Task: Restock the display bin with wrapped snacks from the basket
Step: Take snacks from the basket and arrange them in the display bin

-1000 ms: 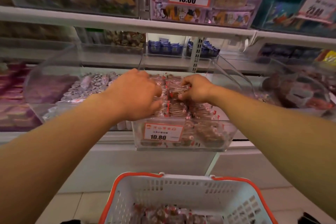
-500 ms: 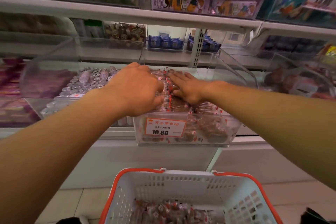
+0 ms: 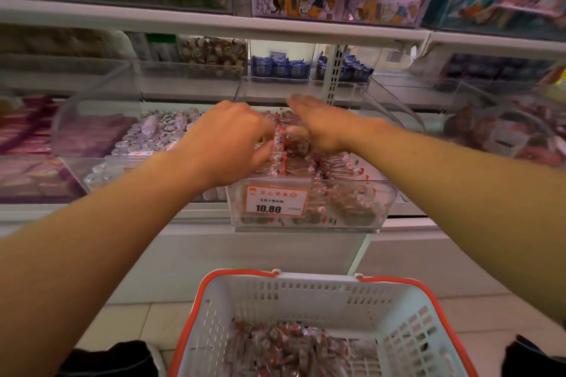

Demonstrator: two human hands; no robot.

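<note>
A clear display bin (image 3: 379, 208) with a 10.80 price tag is heaped with red-and-brown wrapped snacks (image 3: 330, 171). My left hand (image 3: 226, 138) hovers over the left side of the heap, fingers curled down onto the wrappers; whether it holds one is hidden. My right hand (image 3: 321, 125) lies flat over the back of the heap with fingers stretched out, slightly blurred. Below, a white basket with an orange rim (image 3: 306, 294) holds more of the same wrapped snacks (image 3: 291, 346).
Neighbouring clear bins hold silver-wrapped sweets (image 3: 153, 135) on the left and dark snacks (image 3: 496, 131) on the right. A shelf edge (image 3: 275, 27) above carries bins tagged 13.80 and 18.80. Pale floor tiles surround the basket.
My right hand went from curled on the snacks to flat, then reached further back over the heap. My left hand stayed over the left side of the bin.
</note>
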